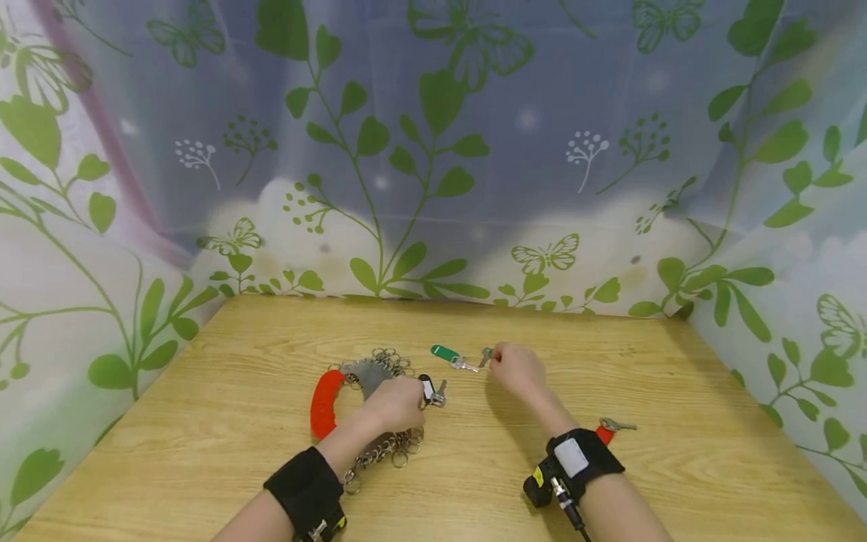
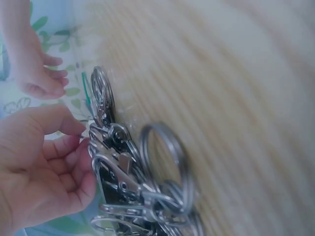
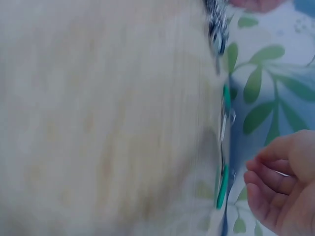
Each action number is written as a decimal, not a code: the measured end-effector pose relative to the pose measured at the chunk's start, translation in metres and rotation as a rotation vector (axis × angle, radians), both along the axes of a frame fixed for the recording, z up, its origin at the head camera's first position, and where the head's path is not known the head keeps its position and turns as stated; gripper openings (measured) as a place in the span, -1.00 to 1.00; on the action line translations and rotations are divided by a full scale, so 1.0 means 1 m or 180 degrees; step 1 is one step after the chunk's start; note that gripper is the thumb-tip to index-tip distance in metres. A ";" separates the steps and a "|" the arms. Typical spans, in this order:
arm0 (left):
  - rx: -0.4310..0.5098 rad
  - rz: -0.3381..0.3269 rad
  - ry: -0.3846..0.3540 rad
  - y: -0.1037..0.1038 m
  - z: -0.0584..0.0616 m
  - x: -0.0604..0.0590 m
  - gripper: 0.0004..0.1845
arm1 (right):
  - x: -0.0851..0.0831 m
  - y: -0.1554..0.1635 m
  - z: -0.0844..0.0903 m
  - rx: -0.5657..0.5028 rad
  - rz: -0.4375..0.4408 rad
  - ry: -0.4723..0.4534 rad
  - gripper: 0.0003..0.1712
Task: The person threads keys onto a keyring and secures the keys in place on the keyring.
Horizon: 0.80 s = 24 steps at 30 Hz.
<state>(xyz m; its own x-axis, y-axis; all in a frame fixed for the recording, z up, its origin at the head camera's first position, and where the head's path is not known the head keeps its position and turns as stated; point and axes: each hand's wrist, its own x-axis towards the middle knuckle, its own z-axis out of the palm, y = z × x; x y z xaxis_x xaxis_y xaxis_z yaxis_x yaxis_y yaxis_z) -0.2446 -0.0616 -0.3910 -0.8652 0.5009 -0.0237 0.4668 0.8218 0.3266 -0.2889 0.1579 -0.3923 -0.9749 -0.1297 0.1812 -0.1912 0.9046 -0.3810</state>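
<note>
My left hand (image 1: 396, 403) rests on a bundle of metal key rings (image 1: 379, 369) with a red handle (image 1: 323, 403), and its curled fingers pinch a small clasp (image 1: 433, 391). In the left wrist view the left hand's (image 2: 44, 167) fingertips sit on the clasps and rings (image 2: 128, 177). My right hand (image 1: 515, 369) lies just right of two green-tagged keys (image 1: 445, 352). Its fingers (image 3: 261, 179) are loosely curled, a small gap from the nearer green tag (image 3: 224, 182), and they hold nothing that shows.
A red-tagged key (image 1: 609, 429) lies on the wooden table (image 1: 237, 421) behind my right wrist. Leaf-printed curtains (image 1: 433, 150) close in the back and both sides. Both wrist views are blurred.
</note>
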 end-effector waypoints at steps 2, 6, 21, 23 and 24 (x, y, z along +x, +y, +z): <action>0.0064 -0.0019 -0.0006 -0.002 0.000 -0.001 -0.56 | -0.007 0.004 0.001 0.0043 -0.0095 -0.0022 -0.88; 0.0160 -0.0074 0.0008 -0.005 0.002 -0.002 -0.61 | -0.025 0.008 0.000 0.0213 -0.0165 0.0004 -0.81; 0.0289 -0.0051 0.0006 -0.012 0.002 -0.002 -0.89 | -0.048 0.002 -0.011 0.1020 0.0089 -0.0079 -0.98; 0.0294 -0.0035 -0.0003 -0.014 0.001 -0.003 -0.89 | -0.049 0.001 -0.012 0.1034 0.0141 -0.0088 -0.91; 0.0305 -0.0034 0.0013 -0.014 0.001 -0.004 -0.89 | -0.049 0.000 -0.012 0.1032 0.0156 -0.0098 -0.89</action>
<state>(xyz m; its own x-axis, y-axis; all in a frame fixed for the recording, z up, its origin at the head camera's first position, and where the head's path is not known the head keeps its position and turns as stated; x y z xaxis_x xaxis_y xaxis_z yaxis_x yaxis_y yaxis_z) -0.2484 -0.0758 -0.3896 -0.8597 0.5100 0.0283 0.4770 0.7818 0.4016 -0.3379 0.1583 -0.4042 -0.9704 -0.2227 0.0934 -0.2303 0.9698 -0.0809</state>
